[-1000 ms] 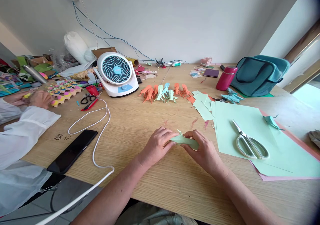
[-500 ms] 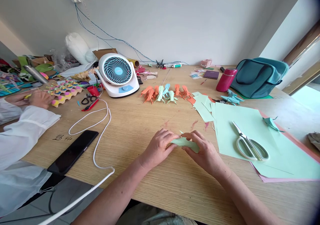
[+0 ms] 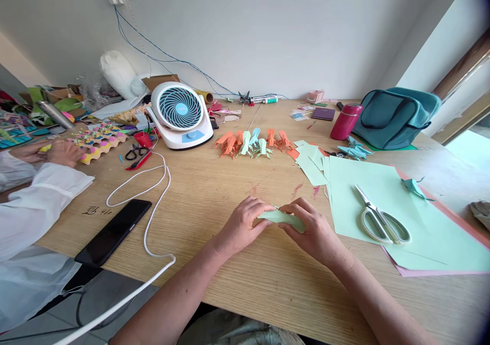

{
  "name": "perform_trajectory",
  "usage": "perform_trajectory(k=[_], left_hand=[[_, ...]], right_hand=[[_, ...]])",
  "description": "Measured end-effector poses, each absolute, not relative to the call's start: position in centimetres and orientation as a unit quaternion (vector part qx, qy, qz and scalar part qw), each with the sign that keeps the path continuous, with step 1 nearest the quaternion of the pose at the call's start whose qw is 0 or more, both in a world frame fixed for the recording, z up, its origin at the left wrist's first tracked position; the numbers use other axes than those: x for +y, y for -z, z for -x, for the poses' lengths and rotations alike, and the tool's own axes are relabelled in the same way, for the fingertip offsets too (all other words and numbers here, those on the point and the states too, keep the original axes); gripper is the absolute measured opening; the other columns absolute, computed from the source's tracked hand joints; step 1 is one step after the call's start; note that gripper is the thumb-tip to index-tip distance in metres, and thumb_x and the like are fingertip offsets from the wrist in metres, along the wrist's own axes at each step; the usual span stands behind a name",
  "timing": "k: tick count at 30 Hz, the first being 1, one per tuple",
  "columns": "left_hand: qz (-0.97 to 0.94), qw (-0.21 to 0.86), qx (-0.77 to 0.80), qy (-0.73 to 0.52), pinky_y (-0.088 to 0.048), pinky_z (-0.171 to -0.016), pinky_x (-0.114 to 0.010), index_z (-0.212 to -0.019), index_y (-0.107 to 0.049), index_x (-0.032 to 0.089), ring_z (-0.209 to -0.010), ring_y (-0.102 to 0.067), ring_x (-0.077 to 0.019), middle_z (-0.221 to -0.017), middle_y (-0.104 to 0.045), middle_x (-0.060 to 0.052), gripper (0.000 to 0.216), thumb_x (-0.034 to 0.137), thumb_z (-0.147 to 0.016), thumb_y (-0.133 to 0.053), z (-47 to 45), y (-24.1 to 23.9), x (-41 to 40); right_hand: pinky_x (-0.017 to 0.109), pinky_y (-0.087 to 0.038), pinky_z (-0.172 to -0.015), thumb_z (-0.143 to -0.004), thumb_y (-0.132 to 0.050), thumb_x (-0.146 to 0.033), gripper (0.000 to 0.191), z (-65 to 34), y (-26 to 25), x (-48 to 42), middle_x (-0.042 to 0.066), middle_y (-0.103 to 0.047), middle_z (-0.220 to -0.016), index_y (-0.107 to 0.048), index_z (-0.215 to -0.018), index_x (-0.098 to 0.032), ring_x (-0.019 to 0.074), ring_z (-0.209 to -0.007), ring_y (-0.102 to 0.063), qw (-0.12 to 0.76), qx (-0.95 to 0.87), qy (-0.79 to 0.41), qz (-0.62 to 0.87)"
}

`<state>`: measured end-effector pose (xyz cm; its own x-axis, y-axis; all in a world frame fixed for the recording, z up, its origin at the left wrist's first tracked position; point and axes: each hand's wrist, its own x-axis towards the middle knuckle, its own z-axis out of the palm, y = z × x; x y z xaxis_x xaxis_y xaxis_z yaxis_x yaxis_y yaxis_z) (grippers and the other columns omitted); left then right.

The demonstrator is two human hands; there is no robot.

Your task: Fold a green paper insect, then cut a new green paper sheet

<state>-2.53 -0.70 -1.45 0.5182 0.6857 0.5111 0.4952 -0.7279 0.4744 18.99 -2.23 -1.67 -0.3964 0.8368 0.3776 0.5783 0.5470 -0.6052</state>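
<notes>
Between my two hands is a small piece of folded light green paper [image 3: 281, 217], held just over the wooden table. My left hand [image 3: 245, 221] pinches its left end between thumb and fingers. On the other end, my right hand [image 3: 308, 227] grips the paper the same way. Fingertips cover parts of the folds. Beyond my hands stands a row of folded paper figures in orange [image 3: 227, 144], pale green [image 3: 245, 143] and blue [image 3: 254, 137]. Cut pale green paper pieces [image 3: 311, 162] lie to their right.
White-handled scissors [image 3: 383, 222] rest on large green sheets [image 3: 436, 248] at right. A pink bottle [image 3: 346, 122] and teal bag [image 3: 394, 118] stand behind. Leftward are a fan [image 3: 181, 113], a phone [image 3: 114, 231], a white cable [image 3: 153, 222] and a co-worker's hand [image 3: 65, 152].
My fingers have shifted slightly on the green paper, and the left fingertips sit a little further left. Both hands still hold it in about the same place.
</notes>
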Motion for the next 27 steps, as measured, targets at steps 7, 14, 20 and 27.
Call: perform_trajectory(k=[7, 14, 20, 27], left_hand=[[-0.855, 0.153, 0.337, -0.364, -0.048, -0.083, -0.034, -0.110, -0.062, 0.020, -0.092, -0.059, -0.0191, -0.100, -0.071, -0.004, 0.027, 0.013, -0.085, -0.065, 2.44, 1.51, -0.81], [-0.851, 0.146, 0.340, -0.373, -0.049, -0.082, -0.034, -0.113, -0.062, 0.020, -0.092, -0.060, -0.0195, -0.100, -0.071, -0.004, 0.028, 0.013, -0.085, -0.064, 2.39, 1.68, -0.78], [-0.856, 0.133, 0.336, -0.370, -0.048, -0.084, -0.037, -0.113, -0.061, 0.022, -0.093, -0.060, -0.0211, -0.102, -0.071, -0.005, 0.028, 0.012, -0.086, -0.062, 2.37, 1.54, -0.85], [-0.857, 0.124, 0.339, -0.368, -0.048, -0.083, -0.035, -0.112, -0.060, 0.021, -0.091, -0.058, -0.0197, -0.098, -0.070, -0.004, 0.028, 0.011, -0.086, -0.062, 2.35, 1.56, -0.93]], right_hand=[[0.032, -0.053, -0.071, -0.090, -0.058, -0.022, 0.023, -19.00, 1.56, -2.33, 0.007, -0.058, -0.103, -0.056, -0.112, -0.026, 0.0200, -0.086, -0.064, 0.316, -0.825, -0.165, 0.438], [0.033, -0.052, -0.071, -0.086, -0.061, -0.020, 0.023, -18.76, 1.45, -2.41, 0.005, -0.062, -0.101, -0.055, -0.108, -0.025, 0.0201, -0.085, -0.063, 0.333, -0.806, -0.179, 0.455], [0.031, -0.051, -0.072, -0.088, -0.062, -0.024, 0.012, -18.47, 1.19, -2.54, 0.004, -0.062, -0.096, -0.058, -0.100, -0.024, 0.0191, -0.082, -0.062, 0.372, -0.786, -0.213, 0.446], [0.030, -0.049, -0.073, -0.085, -0.064, -0.020, 0.014, -18.40, 1.39, -2.72, 0.003, -0.062, -0.097, -0.057, -0.097, -0.024, 0.0179, -0.082, -0.061, 0.386, -0.766, -0.255, 0.446]])
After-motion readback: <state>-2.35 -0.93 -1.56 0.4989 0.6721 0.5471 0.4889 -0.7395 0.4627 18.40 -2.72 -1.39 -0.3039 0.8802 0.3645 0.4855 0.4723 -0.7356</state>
